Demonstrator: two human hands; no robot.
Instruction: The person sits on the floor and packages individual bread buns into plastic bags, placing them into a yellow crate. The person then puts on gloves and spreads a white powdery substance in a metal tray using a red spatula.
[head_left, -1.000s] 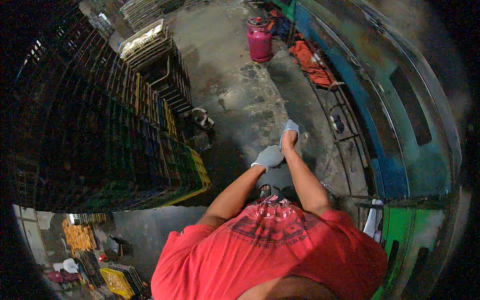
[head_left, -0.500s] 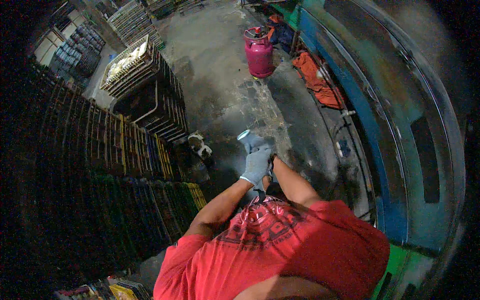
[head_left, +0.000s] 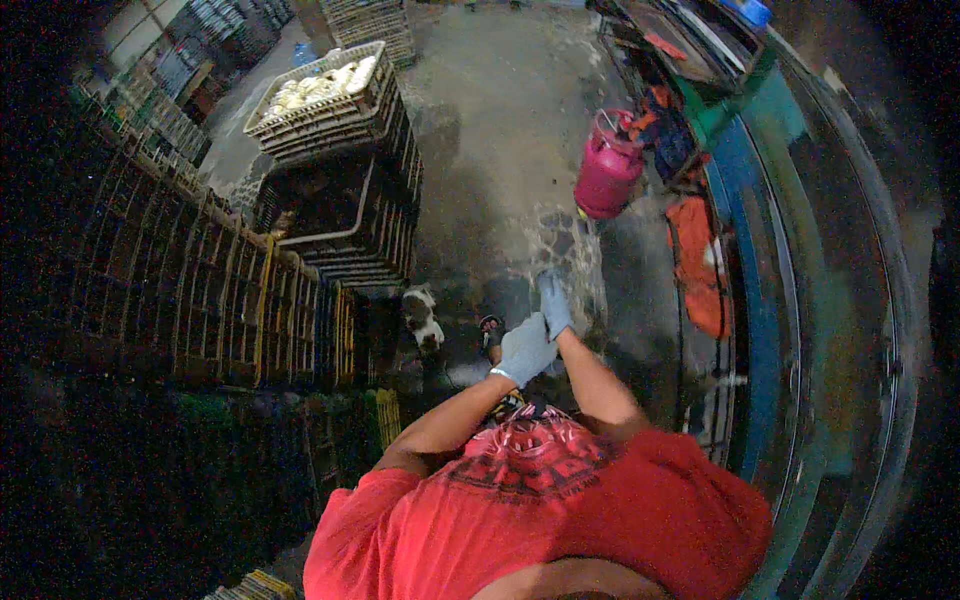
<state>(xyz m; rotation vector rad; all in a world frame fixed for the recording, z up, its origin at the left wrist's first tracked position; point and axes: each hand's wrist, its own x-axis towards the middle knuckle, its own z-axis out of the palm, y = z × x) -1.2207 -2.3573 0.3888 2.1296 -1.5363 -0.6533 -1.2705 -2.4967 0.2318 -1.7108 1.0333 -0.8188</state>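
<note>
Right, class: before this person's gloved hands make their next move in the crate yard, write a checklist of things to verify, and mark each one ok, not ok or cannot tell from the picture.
1. Gloves on both hands: ok. The left hand and right hand both wear grey gloves.
2. Hands free: cannot tell; they overlap in front of the chest.
3. Floor ahead passable: ok. The wet concrete floor is open between the crate stacks and the pink gas cylinder.
4. Animal clear of the feet: not ok. A small white and dark animal sits close.
5. Top crate's load steady: cannot tell.
</note>
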